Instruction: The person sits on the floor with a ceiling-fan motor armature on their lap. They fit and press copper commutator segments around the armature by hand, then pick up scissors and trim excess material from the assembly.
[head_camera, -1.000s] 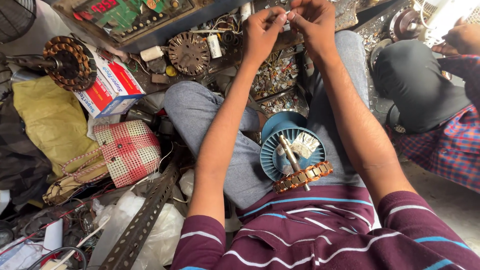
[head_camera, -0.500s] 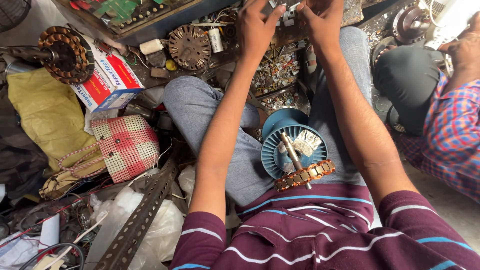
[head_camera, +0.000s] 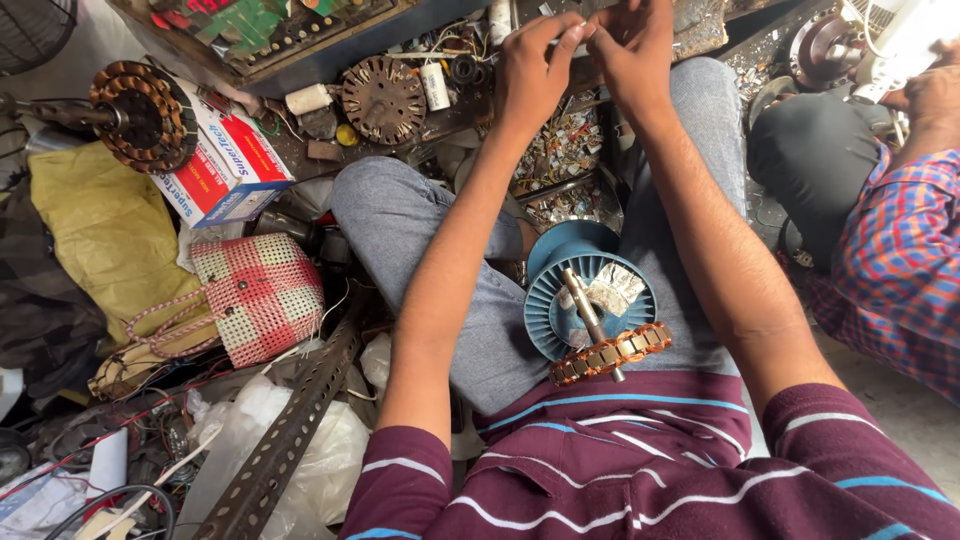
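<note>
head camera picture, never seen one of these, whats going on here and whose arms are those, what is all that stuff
The picture comes from a camera worn on a person's head, looking down, so the two bare arms reaching away from the striped maroon shirt are the wearer's own. The person sits cross-legged on the floor. The left hand and right hand meet at the top of the view, fingertips pinched together on something too small to make out. In the lap rests a blue finned round motor housing with a metal shaft, and a ring of copper-coloured windings lies against it. Around the person lie a red-and-white woven basket bag, a red, white and blue cardboard box, a rusty round toothed metal core and a perforated steel angle bar. The checked sleeve at the right edge belongs to someone else.
</note>
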